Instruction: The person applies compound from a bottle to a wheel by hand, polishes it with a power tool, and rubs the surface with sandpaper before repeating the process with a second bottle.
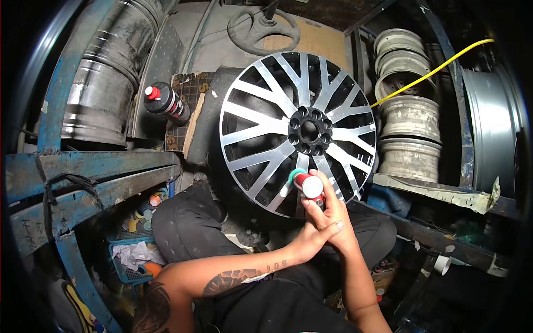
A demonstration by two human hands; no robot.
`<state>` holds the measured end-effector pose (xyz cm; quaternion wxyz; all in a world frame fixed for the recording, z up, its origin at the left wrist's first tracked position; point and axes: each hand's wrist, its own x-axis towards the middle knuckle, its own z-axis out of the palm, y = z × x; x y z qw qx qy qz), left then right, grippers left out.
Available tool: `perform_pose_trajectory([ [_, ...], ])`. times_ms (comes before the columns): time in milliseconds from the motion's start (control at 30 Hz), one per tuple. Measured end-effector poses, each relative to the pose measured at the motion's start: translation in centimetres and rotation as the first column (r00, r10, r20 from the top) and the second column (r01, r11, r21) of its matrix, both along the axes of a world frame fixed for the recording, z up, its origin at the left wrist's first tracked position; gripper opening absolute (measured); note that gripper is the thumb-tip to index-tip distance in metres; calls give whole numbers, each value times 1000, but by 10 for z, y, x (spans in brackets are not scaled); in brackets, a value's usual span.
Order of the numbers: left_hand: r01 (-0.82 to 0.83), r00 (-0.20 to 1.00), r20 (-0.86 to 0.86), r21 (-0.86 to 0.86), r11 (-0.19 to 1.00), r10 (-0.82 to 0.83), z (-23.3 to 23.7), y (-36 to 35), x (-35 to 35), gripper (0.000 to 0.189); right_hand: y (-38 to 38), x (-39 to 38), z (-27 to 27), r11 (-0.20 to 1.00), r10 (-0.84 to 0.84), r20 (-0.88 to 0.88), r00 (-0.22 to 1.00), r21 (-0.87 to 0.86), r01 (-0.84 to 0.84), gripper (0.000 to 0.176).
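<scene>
A black and silver multi-spoke alloy wheel (261,131) lies face up in front of me, its dark hub (309,131) near the middle. My right hand (335,213) is closed round a small red polisher (312,186) with a pale round end. The polisher's green pad (294,175) is at a lower spoke; whether it touches cannot be made out. My left hand (308,242) clasps my right hand near the wrist, its thumb lying across. The left fingers are mostly hidden beneath.
A black bottle with a red cap (166,102) stands left of the wheel. Stacked rims (410,116) and a yellow hose (438,69) are at right. A steering wheel (264,30) lies behind. Blue metal frames (83,175) and a basket (133,273) are at left.
</scene>
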<state>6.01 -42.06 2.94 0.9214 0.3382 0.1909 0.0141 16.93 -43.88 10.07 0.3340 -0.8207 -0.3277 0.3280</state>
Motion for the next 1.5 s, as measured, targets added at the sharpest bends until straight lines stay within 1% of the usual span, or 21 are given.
perform_pose_trajectory([
  [67, 36, 998, 55, 48, 998, -39, -5, 2, 3, 103, -2, 5, 4, 1000, 23, -72, 997, -16, -24, 67],
  [200, 15, 992, 122, 72, 997, -24, 8, 19, 25, 104, 3, 24, -1, 998, -50, -11, 999, -39, 50, 69],
  [300, 76, 995, 58, 54, 996, -79, -4, 22, 41, 109, 10, 41, -4, 996, -73, -83, 994, -53, 69, 68],
  [367, 76, 996, 34, 37, 996, -77, -4, 28, 49, 112, 15, 48, -13, 997, -65, -99, 993, 22, 67, 65],
  [500, 19, 1000, -21, 58, 998, -18, -13, 31, 61, 111, 26, 58, -22, 998, -46, -49, 998, 34, 48, 62],
  [567, 24, 999, -41, 68, 997, -22, -15, 35, 65, 110, 27, 61, -30, 994, -47, -49, 998, 95, 51, 61],
  [600, 18, 999, -48, 58, 998, -15, -15, 31, 63, 110, 26, 60, -31, 992, -47, -52, 998, 116, 53, 61],
  [633, 11, 998, -56, 48, 999, -9, -14, 27, 61, 109, 24, 57, -27, 995, -74, -96, 993, 61, 80, 62],
  [733, -20, 998, -52, 16, 1000, 20, -8, 15, 53, 107, 23, 48, -9, 1000, -28, -78, 997, -14, 27, 66],
  [767, -28, 999, -34, 2, 1000, 28, -6, 11, 47, 106, 17, 48, -15, 999, 36, -20, 999, 42, -35, 69],
  [867, -11, 1000, 2, -66, 998, 11, 10, 11, 27, 104, 9, 32, -4, 1000, 2, -137, 991, -16, -4, 68],
  [900, -26, 1000, 8, -50, 998, 27, 8, 4, 22, 103, 5, 28, -8, 998, 53, -74, 996, 34, -50, 69],
  [933, -41, 999, 6, -12, 999, 41, 6, -2, 17, 103, 1, 23, 0, 999, 33, -136, 990, -15, -35, 68],
  [1000, -11, 999, 41, -31, 999, 12, 4, -9, 4, 104, -7, 15, -4, 996, 90, -131, 987, 23, -88, 68],
  [1033, 29, 999, 25, -81, 996, -28, 3, -11, 0, 105, -8, 10, -3, 993, 113, -68, 991, 50, -109, 66],
  [1133, -50, 997, 51, -55, 997, 53, 18, -4, -4, 106, -6, 1, 7, 997, 35, -106, 994, -62, -42, 65],
  [1167, -69, 996, 56, -52, 996, 72, 26, 2, -4, 108, -3, -2, 8, 998, 23, -78, 997, -49, -27, 64],
  [1267, -96, 995, -36, -56, 994, 94, 16, -13, -12, 109, 0, -5, 11, 994, 90, -106, 990, -55, -97, 65],
  [1300, -32, 999, 18, -128, 991, 34, 21, -7, -16, 110, -1, -4, 11, 991, 112, -161, 981, -56, -122, 66],
  [1433, -46, 999, 13, -157, 987, 49, 15, -11, -16, 110, 5, -7, 17, 980, 81, -93, 992, -173, -96, 67],
  [1500, -83, 996, -3, -110, 990, 84, 20, -9, -16, 111, 0, -9, 13, 987, 128, -65, 990, -94, -133, 66],
])
